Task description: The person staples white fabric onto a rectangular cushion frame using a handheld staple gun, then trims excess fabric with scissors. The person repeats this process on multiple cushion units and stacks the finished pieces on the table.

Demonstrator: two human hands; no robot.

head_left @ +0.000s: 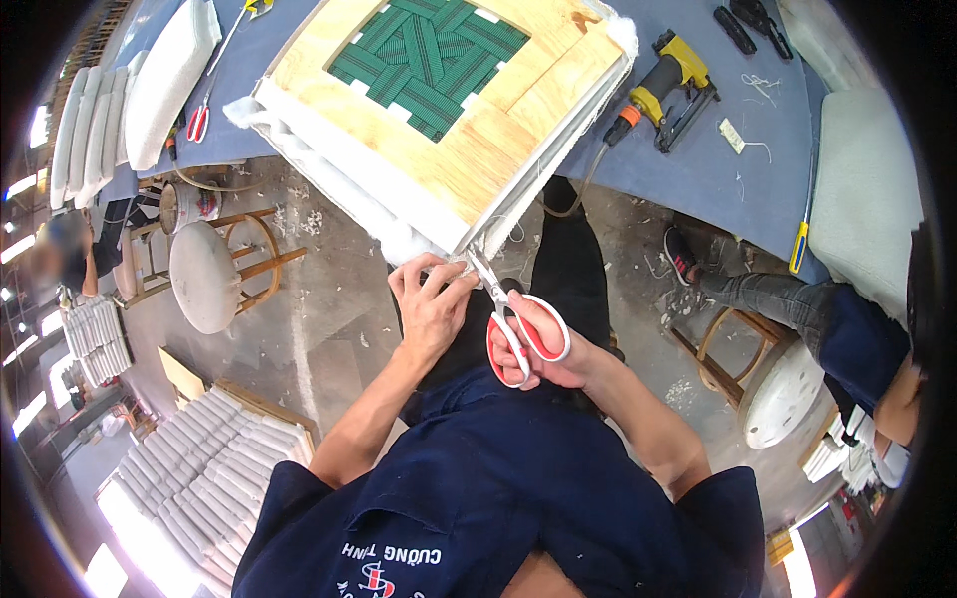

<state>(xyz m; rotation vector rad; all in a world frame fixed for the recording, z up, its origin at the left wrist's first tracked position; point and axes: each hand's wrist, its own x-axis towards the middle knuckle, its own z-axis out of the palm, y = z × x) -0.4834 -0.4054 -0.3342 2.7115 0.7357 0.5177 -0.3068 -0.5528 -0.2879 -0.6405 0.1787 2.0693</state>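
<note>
A square seat cushion lies underside up at the table's near edge, its wooden frame (409, 159) showing, with green woven webbing (424, 50) across the middle opening. White fabric and fluffy padding (404, 239) stick out around its sides. At the near corner, my left hand (431, 304) is closed, fingertips pinching the white fabric edge; the fingers partly hide the pinched bit. My right hand (558, 349) grips scissors (486, 277) by their red and white handles. The blades point up at that same corner, beside my left fingertips.
On the blue-topped table (598, 199) lie a yellow and black staple gun (670, 85) with a hose, a yellow-handled screwdriver (800, 244) and red-handled scissors (198, 125). Stacked pale cushions (199, 468) and a round stool (204, 277) stand left. A person (857, 339) sits at right.
</note>
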